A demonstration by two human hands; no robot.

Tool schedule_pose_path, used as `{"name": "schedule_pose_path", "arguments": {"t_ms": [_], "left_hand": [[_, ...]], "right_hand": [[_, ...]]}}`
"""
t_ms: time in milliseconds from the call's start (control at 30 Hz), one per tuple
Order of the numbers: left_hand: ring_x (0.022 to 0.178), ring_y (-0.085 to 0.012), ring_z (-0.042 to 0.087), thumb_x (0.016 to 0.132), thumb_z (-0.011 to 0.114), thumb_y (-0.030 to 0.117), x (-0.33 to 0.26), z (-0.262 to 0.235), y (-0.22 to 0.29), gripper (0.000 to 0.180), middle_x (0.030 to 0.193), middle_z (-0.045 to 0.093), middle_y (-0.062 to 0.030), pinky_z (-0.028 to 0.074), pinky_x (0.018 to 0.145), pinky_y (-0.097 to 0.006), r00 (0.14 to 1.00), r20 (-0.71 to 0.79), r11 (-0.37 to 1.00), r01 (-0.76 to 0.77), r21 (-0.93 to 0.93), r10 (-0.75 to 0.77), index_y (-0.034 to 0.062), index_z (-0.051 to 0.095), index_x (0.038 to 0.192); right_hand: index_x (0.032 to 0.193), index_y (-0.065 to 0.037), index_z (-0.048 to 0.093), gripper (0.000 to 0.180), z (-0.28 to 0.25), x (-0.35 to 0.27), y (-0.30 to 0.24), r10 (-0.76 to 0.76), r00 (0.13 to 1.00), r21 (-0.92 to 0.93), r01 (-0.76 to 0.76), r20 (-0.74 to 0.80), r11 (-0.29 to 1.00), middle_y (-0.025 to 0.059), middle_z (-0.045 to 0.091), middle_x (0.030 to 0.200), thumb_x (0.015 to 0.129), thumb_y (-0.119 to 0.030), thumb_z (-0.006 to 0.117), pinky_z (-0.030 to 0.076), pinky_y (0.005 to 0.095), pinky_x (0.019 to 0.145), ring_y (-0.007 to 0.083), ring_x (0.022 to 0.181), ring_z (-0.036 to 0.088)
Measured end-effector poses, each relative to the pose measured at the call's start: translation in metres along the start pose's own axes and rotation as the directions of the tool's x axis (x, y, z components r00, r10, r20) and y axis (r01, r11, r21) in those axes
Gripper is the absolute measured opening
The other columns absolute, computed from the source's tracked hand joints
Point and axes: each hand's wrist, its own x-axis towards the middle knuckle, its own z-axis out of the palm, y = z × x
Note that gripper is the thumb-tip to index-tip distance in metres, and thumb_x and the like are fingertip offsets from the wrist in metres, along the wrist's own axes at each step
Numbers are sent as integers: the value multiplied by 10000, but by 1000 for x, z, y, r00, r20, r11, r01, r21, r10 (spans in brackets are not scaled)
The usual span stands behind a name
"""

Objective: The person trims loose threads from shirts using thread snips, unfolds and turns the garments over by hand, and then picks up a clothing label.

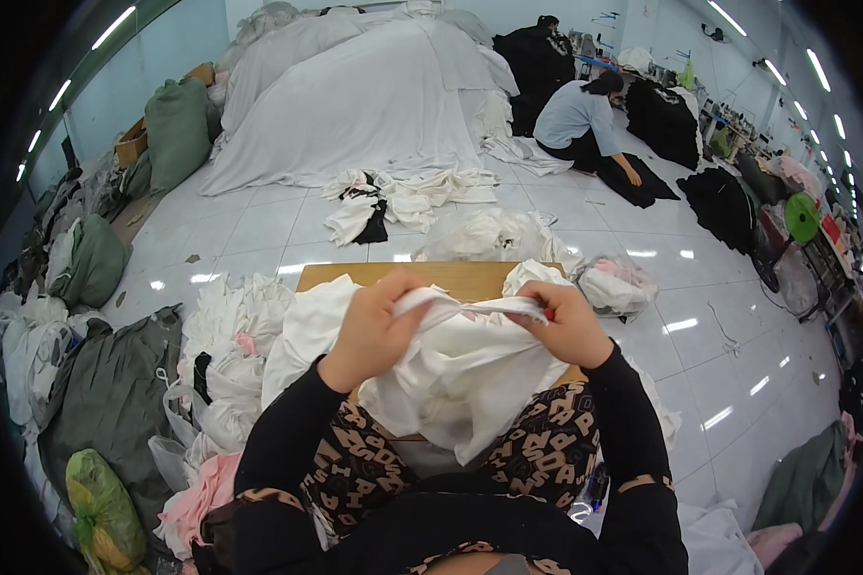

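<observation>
A white garment (470, 374) hangs between my two hands, its upper edge stretched out sideways and its lower part drooping over my lap. My left hand (379, 326) is closed on one end of that edge, fingers curled around the cloth. Opposite it, my right hand (568, 324) pinches the other end. A small red thing (549, 313) shows at the right fingers; I cannot make out what it is. Behind the garment stands a low wooden table (384, 274), partly hidden by white cloth (307, 321) on its left side.
White garments (230, 326) are heaped to my left, beside a dark grey sack (105, 393). A clear bag with pink cloth (618, 286) lies right of the table. Farther off, a person (580, 120) sits on the tiled floor with black cloth, near a large sheet-covered pile (355, 105).
</observation>
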Motion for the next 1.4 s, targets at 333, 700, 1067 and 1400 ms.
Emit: {"name": "schedule_pose_path", "arguments": {"t_ms": [333, 700, 1067, 1400], "left_hand": [[717, -50, 524, 882, 558, 169, -11, 6, 9, 215, 797, 619, -2, 429, 652, -214, 834, 423, 685, 540, -489, -355, -10, 636, 972], [687, -57, 550, 830, 634, 62, -40, 26, 13, 293, 786, 598, -33, 429, 651, -182, 766, 542, 172, 619, -766, -344, -1, 527, 1095], [795, -56, 575, 821, 597, -36, -28, 24, 22, 167, 943, 624, -64, 478, 706, -201, 785, 577, 499, 601, -624, -224, -22, 580, 987], [655, -31, 445, 800, 558, -60, -26, 26, 20, 403, 864, 541, -10, 377, 568, -177, 848, 487, 857, 398, -327, -208, 47, 570, 1188]], "right_hand": [[790, -26, 571, 114, 8, -21, -17, 44, 996, 390, -73, 82, 918, -58, 497, 675, 813, -108, 647, 329, 184, 561, 27, 627, 415], [978, -1, 618, 231, 0, -6, 12, 95, 918, 631, -337, 385, 699, -25, 610, 833, 874, -207, 614, 424, 190, 658, 26, 747, 517], [768, -28, 591, 281, -8, 8, 3, 93, 925, 342, -228, 369, 912, -65, 475, 632, 828, -292, 668, 319, 190, 514, 22, 599, 393], [965, -20, 491, 269, 11, -63, -29, 42, 989, 175, -66, 139, 982, 125, 547, 676, 882, -276, 495, 417, 323, 579, 228, 633, 574]]}}
